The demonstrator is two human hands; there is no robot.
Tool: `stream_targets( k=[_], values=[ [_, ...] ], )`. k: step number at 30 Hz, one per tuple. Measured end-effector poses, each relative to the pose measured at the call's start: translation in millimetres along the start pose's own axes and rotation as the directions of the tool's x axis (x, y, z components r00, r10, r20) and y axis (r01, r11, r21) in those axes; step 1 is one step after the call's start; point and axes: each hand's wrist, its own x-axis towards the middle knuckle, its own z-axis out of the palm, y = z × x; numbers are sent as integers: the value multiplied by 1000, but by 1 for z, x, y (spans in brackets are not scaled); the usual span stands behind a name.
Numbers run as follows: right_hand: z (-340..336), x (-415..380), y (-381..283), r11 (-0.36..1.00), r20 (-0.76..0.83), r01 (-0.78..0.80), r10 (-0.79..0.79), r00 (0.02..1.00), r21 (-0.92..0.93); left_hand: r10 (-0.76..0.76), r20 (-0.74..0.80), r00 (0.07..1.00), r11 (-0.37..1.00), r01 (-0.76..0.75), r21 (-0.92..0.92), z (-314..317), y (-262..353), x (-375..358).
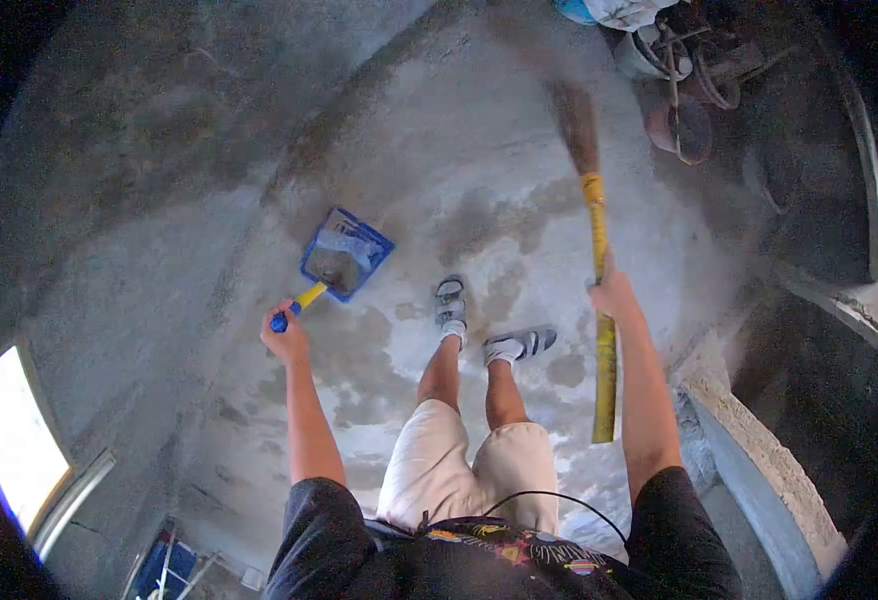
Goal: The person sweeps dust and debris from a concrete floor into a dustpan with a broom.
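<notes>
My left hand (284,338) is closed around the blue end of a yellow handle. That handle belongs to a blue dustpan (371,232), held out ahead and to the left of my feet, with some greyish dirt in its pan. In my right hand (613,292) is a broom (594,215) with a yellow handle, gripped partway along. Its brown bristles point away from me and smear with motion toward the far floor. The handle's rear end sticks out behind my right hand toward my body.
Grey concrete floor (429,140) with damp-looking dark patches spreads around my sandalled feet (450,300). Buckets and tools (674,80) are piled at the far right. A low broken-edged wall (759,450) stands close on my right. A bright window (21,435) is at the left.
</notes>
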Motion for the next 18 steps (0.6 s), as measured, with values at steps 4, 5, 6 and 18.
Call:
stream_targets(
  k=[4, 5, 6, 18],
  values=[
    [84, -76, -25, 927, 297, 256, -172, 939, -274, 52, 0, 999, 996, -52, 72, -14, -3, 9],
    [88, -115, -46, 925, 446, 246, -97, 890, -291, 25, 28, 999, 992, -28, 121, -19, -3, 13],
    [96, -164, -59, 941, 379, 261, -166, 910, -215, -3, 54, 999, 985, -6, 170, -25, -2, 15],
    [129, -389, -91, 959, 579, 203, -53, 814, -198, 5, 58, 998, 996, -10, 83, -154, -93, 24]
  ],
)
